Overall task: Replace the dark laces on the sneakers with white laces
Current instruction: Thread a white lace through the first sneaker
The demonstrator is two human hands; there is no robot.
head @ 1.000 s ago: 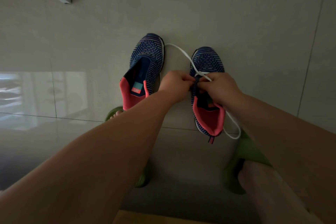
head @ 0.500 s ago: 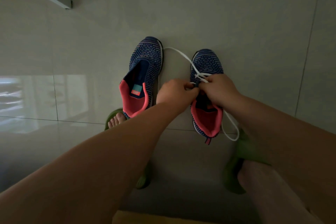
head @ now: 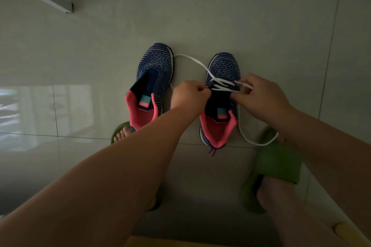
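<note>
Here the left hand [head: 188, 94] pinches the left edge of the right sneaker [head: 219, 102] at its eyelets, and the right hand [head: 261, 96] pinches the white lace [head: 221, 84] at the opposite edge. Between the grips the lace crosses the tongue; its ends trail beyond each hand across the floor [head: 261, 26]. The left sneaker [head: 152, 78] sits unlaced beside the left hand.

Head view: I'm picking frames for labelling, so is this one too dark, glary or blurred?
Head view: dim overall; window glare on the floor tiles at left; right hand slightly motion-blurred; white lace still legible on the right sneaker; wide-angle bending at edges.
</note>
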